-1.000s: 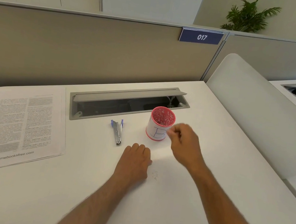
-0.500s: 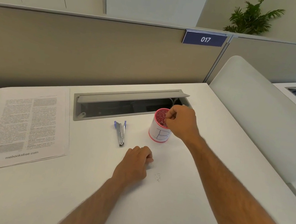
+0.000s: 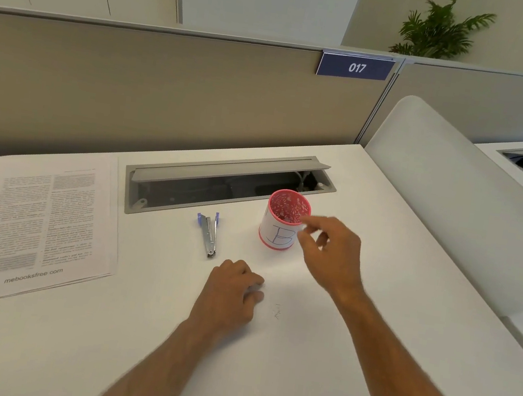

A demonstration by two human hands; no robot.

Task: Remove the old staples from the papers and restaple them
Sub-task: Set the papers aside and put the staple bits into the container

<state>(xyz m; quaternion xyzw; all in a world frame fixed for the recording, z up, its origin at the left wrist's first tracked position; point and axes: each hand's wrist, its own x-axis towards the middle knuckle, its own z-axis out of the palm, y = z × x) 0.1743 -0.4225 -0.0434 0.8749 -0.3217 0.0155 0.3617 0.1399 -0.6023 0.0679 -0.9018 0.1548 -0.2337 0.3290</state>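
Note:
A stack of printed papers (image 3: 47, 223) lies flat at the left of the white desk (image 3: 297, 368). A metal staple remover (image 3: 209, 232) with blue tabs lies between the papers and a red cup (image 3: 279, 230) marked "B". My right hand (image 3: 329, 253) hovers just right of the cup's rim with its fingers loosely spread, holding nothing. My left hand (image 3: 231, 288) rests on the desk below the staple remover, fingers curled under; nothing shows in it. A few bent loose staples (image 3: 277, 311) lie on the desk just right of my left hand.
An open grey cable tray (image 3: 222, 182) is sunk into the desk behind the cup and staple remover. A beige partition (image 3: 167, 92) closes off the back. A white curved divider (image 3: 453, 196) bounds the desk on the right.
My right hand went up over the cup's mouth with pinched fingers, then drew back to the right and opened. My left hand stayed in place.

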